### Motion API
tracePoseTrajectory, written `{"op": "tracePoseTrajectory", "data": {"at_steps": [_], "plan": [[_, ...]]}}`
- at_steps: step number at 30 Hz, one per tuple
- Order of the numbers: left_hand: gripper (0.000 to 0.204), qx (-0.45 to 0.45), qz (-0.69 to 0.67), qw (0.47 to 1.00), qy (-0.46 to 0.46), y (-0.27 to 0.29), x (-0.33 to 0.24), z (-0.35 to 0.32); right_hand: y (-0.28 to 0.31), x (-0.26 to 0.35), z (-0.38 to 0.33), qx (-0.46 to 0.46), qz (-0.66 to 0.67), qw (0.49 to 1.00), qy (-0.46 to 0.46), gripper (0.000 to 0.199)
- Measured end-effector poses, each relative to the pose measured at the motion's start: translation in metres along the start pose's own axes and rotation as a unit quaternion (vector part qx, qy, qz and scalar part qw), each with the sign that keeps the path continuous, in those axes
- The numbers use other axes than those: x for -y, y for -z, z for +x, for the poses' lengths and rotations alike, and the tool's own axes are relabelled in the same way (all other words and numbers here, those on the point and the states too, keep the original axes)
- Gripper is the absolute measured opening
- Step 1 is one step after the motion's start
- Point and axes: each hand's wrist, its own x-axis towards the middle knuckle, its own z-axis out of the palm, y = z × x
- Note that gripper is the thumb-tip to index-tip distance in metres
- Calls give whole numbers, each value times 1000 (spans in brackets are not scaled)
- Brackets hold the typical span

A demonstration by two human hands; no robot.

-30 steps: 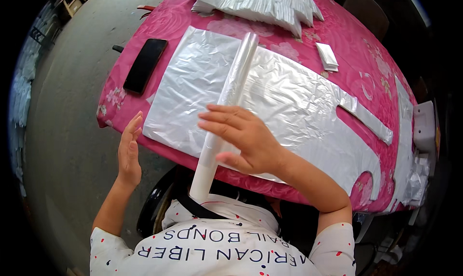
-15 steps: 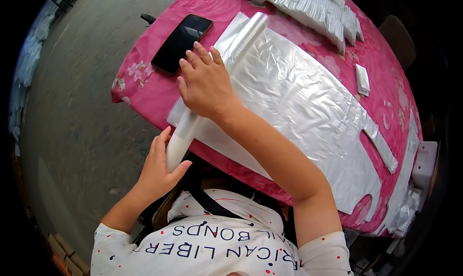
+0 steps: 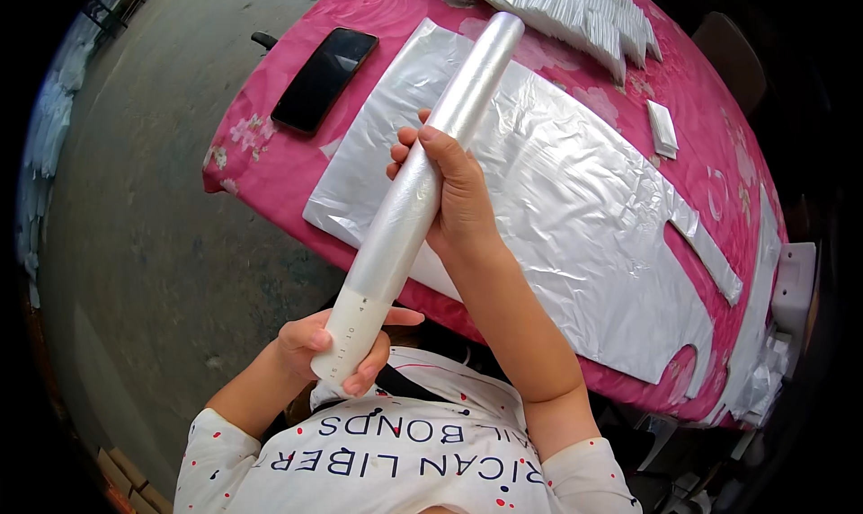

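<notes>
Here, roll: a long white tube [image 3: 415, 195] wound with clear plastic film; it is held off the table, slanting from near the person's chest at lower left up toward the far side at upper right; its far end hangs over the spread sheet.
Left hand: the left hand [image 3: 325, 345] is curled around the bare lower end of the tube; fingers wrap underneath, thumb lies over the top; closed in a grip on it.
Right hand: the right hand [image 3: 452, 190] clasps the tube at about its middle; fingers fold round from the right side, fingertips showing on the left of it; closed on the film-covered part.
Sheet: a large cut piece of silvery plastic [image 3: 575, 199] lies flat on the table under the roll; narrow strap-like strips run off at its right edge.
Table: a pink flowered cloth [image 3: 270, 155] covers it; its near edge sits just beyond the person's body.
Phone: a black phone [image 3: 324, 79] lies screen up at the left of the sheet, near but apart from it.
Stack: a pile of folded plastic pieces [image 3: 575, 6] sits at the far edge; a small folded white packet [image 3: 663, 129] lies to the right of the sheet.
</notes>
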Motion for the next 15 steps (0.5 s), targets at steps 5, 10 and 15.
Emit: {"op": "tracePoseTrajectory", "data": {"at_steps": [5,10,15], "plan": [[42,-294,476,829,-24,-25,0,33,11,23,-14,-49,-203,975,74,58],[46,-133,188,973,34,-27,12,39,19,31,-31,38,-39,997,46,60],[45,-63,105,991,50,-26,21,43,25,30,-50,45,-16,997,54,60]]}}
